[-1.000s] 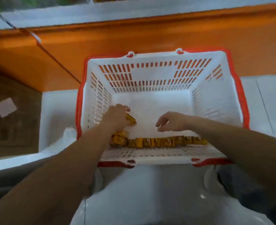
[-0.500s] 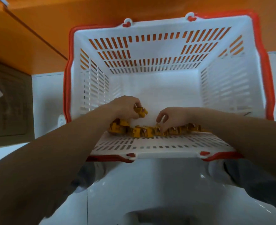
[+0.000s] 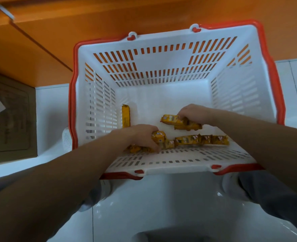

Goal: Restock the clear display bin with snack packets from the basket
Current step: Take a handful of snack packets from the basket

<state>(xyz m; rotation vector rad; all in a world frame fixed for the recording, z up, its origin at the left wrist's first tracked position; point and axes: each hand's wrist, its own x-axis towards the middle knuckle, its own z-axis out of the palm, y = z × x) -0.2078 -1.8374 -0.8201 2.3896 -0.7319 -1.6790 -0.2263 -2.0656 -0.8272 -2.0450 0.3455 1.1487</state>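
Note:
A white slotted basket [image 3: 161, 44] with a red rim stands on the white floor below me. Yellow snack packets lie on its bottom. My left hand [image 3: 140, 135] grips a few packets [image 3: 159, 137] near the basket's near wall. My right hand [image 3: 192, 113] grips a short strip of packets [image 3: 172, 119] lifted a little off the bottom. A row of packets [image 3: 201, 140] lies along the near wall. One single packet [image 3: 126, 116] lies by the left wall. The clear display bin is not in view.
An orange counter front [image 3: 109, 16] rises behind the basket. A brown cardboard box [image 3: 10, 116] sits at the left. My grey shoes [image 3: 235, 187] stand on the white floor close to the basket's near edge.
The view has shifted down and nearer to the basket. My right hand has picked a strip of packets up from the row. A single packet now shows by the left wall.

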